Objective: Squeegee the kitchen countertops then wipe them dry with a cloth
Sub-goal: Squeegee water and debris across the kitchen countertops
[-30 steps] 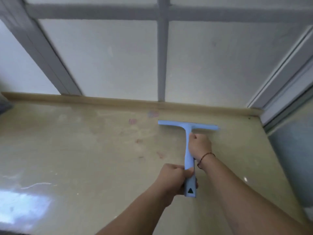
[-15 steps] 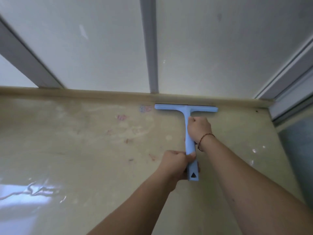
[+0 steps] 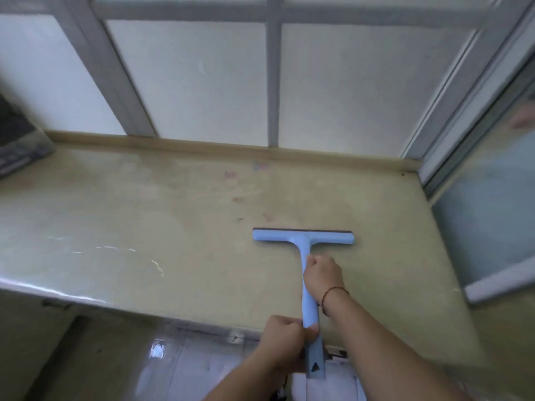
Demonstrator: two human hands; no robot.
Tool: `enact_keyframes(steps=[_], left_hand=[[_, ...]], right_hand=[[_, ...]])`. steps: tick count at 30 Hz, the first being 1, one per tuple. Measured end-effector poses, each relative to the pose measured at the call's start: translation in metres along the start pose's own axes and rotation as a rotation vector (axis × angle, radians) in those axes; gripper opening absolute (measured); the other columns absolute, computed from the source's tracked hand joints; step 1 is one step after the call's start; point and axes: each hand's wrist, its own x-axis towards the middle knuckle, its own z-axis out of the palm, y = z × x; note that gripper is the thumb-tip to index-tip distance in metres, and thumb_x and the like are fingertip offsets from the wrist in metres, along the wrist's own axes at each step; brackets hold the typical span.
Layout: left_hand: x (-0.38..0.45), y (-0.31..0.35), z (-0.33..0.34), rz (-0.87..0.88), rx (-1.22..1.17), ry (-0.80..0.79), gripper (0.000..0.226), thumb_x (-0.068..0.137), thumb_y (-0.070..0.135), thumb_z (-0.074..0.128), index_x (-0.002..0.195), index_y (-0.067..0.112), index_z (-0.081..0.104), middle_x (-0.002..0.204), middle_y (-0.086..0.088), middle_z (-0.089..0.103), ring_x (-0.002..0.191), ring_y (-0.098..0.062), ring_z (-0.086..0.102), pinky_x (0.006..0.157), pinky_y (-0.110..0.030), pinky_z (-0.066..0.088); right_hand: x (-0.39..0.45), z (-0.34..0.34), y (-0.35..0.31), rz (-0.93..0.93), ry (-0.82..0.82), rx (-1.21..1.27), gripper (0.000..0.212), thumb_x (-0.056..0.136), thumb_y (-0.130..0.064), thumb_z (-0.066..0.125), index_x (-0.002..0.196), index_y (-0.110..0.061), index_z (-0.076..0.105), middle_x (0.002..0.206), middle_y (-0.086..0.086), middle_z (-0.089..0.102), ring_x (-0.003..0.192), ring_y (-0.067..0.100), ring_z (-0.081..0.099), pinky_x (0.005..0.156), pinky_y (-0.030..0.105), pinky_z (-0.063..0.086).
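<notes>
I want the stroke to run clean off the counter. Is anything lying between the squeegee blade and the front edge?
Nothing visible does. The countertop between the squeegee and the front edge is bare apart from the left hand and right hand on the handle. The dark object sits far left.

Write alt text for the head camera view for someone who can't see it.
Two hands grip the handle of a light blue squeegee flat on a yellowish countertop: the right hand nearer the blade, the left hand near the handle's end. Frosted window panes stand behind the counter.
</notes>
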Motion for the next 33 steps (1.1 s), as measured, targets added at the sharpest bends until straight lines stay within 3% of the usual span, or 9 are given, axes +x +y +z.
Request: enact_keyframes(steps=[5,8,11,13,17,20,22,25,33], left_hand=[[-0.041,-0.054,-0.007,0.03,-0.026,0.028,0.022,0.07,0.005,0.072,0.051,-0.002,0.061,0.065,-0.022,0.063,0.063,-0.032,0.065,0.055,-0.037,0.054],[-0.054,-0.075,-0.006,0.056,-0.016,0.032,0.026,0.057,0.013,0.08,0.057,-0.006,0.063,0.068,-0.023,0.063,0.068,-0.031,0.066,0.062,-0.042,0.055],[-0.064,-0.077,-0.003,0.06,-0.017,0.059,0.022,0.073,0.002,0.074,0.057,-0.006,0.061,0.061,-0.019,0.064,0.057,-0.028,0.065,0.054,-0.034,0.053],[-0.064,-0.072,-0.002,0.057,0.003,0.061,0.025,0.07,0.008,0.075,0.049,-0.001,0.063,0.064,-0.021,0.066,0.063,-0.033,0.068,0.056,-0.039,0.056],[-0.06,-0.051,0.01,0.093,0.023,0.012,0.029,0.058,0.021,0.072,0.064,-0.007,0.07,0.071,-0.023,0.068,0.076,-0.035,0.07,0.074,-0.049,0.058],[-0.047,-0.025,0.032,0.111,-0.004,-0.018,0.032,0.06,0.02,0.071,0.074,-0.009,0.067,0.069,-0.02,0.065,0.069,-0.029,0.067,0.069,-0.044,0.058],[-0.03,-0.002,0.051,0.108,0.008,-0.045,0.022,0.07,0.018,0.072,0.073,-0.003,0.065,0.069,-0.018,0.064,0.066,-0.027,0.065,0.065,-0.038,0.055],[0.001,0.04,0.074,0.09,0.004,-0.074,0.018,0.087,0.012,0.065,0.075,-0.001,0.063,0.065,-0.015,0.065,0.059,-0.026,0.065,0.059,-0.034,0.054],[0.097,0.154,0.106,0.128,0.017,-0.095,0.013,0.088,0.01,0.064,0.082,-0.001,0.06,0.067,-0.014,0.063,0.054,-0.021,0.065,0.052,-0.03,0.055]], right_hand=[[-0.066,0.013,0.025,-0.014,-0.03,-0.012,0.036,0.099,-0.016,0.034,0.095,0.002,0.065,0.11,0.024,0.063,0.103,0.036,0.058,0.082,0.032,0.043],[-0.09,0.014,0.033,-0.004,-0.032,0.003,0.034,0.098,-0.015,0.034,0.086,-0.002,0.063,0.108,0.025,0.063,0.102,0.037,0.059,0.082,0.035,0.045],[-0.097,0.01,0.033,0.008,-0.04,0.015,0.038,0.099,-0.016,0.033,0.097,0.003,0.065,0.112,0.025,0.062,0.105,0.037,0.058,0.084,0.034,0.044],[-0.094,0.006,0.031,0.015,-0.04,0.038,0.039,0.099,-0.016,0.033,0.099,0.003,0.066,0.113,0.025,0.062,0.107,0.036,0.057,0.085,0.033,0.044],[-0.084,-0.006,0.028,-0.009,0.013,0.123,0.039,0.098,-0.02,0.036,0.071,-0.005,0.06,0.098,0.025,0.067,0.087,0.035,0.062,0.078,0.033,0.049],[-0.051,-0.027,0.028,-0.01,0.091,0.176,0.042,0.097,-0.023,0.039,0.059,-0.011,0.053,0.077,0.024,0.065,0.073,0.042,0.067,0.073,0.05,0.056],[-0.024,-0.049,0.026,0.007,0.118,0.186,0.044,0.097,-0.023,0.039,0.057,-0.011,0.052,0.066,0.018,0.061,0.067,0.041,0.067,0.069,0.05,0.057],[0.025,-0.075,0.023,0.042,0.154,0.196,0.042,0.096,-0.025,0.039,0.062,-0.008,0.058,0.078,0.022,0.066,0.078,0.04,0.067,0.077,0.049,0.056],[0.174,-0.117,-0.007,0.051,0.176,0.183,0.044,0.096,-0.025,0.038,0.086,0.006,0.067,0.094,0.028,0.067,0.086,0.043,0.066,0.082,0.05,0.055]])
